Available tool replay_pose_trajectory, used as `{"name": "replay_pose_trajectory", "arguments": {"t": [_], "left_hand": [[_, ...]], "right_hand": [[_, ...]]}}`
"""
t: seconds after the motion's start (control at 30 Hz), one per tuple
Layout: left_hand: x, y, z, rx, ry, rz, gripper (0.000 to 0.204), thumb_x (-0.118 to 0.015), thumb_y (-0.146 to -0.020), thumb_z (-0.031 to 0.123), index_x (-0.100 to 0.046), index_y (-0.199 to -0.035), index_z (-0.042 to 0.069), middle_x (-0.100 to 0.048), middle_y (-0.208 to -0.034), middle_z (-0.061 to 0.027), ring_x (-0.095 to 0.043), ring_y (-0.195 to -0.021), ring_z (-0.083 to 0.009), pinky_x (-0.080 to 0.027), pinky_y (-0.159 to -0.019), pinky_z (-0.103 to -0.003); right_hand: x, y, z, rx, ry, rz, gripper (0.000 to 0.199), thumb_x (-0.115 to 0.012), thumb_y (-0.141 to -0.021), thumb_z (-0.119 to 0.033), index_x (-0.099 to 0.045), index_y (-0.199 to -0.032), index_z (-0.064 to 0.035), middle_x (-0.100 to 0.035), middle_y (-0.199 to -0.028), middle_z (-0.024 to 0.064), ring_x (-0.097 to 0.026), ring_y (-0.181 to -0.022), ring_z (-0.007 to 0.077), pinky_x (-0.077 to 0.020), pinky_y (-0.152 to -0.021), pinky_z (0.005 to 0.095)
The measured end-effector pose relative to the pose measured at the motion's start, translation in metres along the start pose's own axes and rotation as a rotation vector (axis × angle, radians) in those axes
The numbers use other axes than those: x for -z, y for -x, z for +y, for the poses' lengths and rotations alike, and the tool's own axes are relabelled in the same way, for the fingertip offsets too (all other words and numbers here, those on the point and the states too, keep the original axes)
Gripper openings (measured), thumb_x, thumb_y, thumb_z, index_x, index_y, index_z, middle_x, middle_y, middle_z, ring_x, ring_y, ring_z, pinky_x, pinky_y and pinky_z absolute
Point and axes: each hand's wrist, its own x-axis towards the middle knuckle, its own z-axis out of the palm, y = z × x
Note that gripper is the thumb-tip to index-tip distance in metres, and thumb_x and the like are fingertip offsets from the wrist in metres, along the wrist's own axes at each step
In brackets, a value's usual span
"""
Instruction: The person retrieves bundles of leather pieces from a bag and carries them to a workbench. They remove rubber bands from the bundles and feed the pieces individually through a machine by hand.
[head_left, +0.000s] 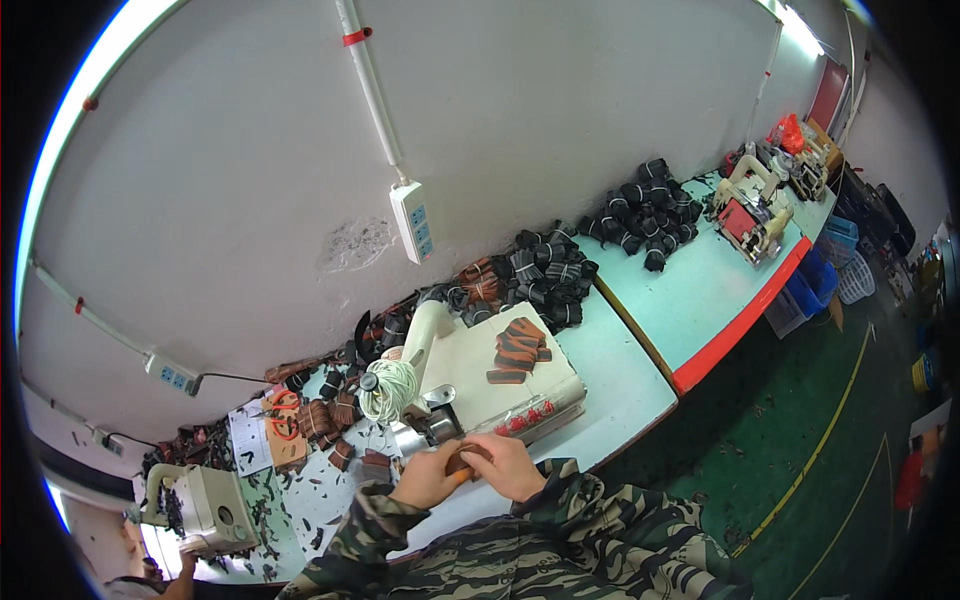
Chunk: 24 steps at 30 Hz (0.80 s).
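A long pale surface runs along a white wall, its far stretch edged in red. Near its front edge sits a cream machine with a flat top, where a small stack of brown and black strips lies. A spool of white thread stands at the machine's left side. Bundles of dark banded pieces are heaped along the back edge against the wall, with a second heap further along. Orange-handled scissors lie towards the left end of the surface, amid scattered scraps. At the front edge, the person's left hand and right hand, both in camouflage sleeves, meet just in front of the machine. Both are curled closed around a small brown piece with an orange edge, pinched between them and mostly hidden by the fingers.
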Motion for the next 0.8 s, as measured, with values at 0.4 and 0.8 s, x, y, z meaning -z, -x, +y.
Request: {"name": "replay_pose_trajectory", "arguments": {"t": [0.4, 0.8], "left_hand": [[-0.015, 0.019, -0.043, 0.28, 0.879, 0.009, 0.039, -0.032, -0.093, 0.031, -0.042, -0.12, 0.003, -0.06, -0.09, -0.014, -0.052, -0.038, -0.016, -0.034, -0.031, -0.02], [0.033, 0.01, -0.081, 0.514, 0.61, -0.112, 0.027, -0.035, -0.088, 0.018, -0.053, -0.096, 0.001, -0.063, -0.067, -0.0124, -0.054, -0.037, -0.0145, -0.032, -0.027, -0.021]], "right_hand": [[-0.016, -0.016, 0.0, -0.215, -0.143, -0.013, 0.018, -0.059, -0.08, -0.014, -0.057, -0.087, 0.0019, -0.06, -0.067, 0.0069, -0.057, -0.054, 0.0097, -0.0458, -0.051, 0.0228], [-0.017, -0.039, 0.021, -0.026, 0.16, -0.116, 0.016, -0.058, -0.076, -0.016, -0.062, -0.078, -0.0006, -0.06, -0.063, 0.0129, -0.059, -0.056, 0.0227, -0.0454, -0.054, 0.0308]]}}
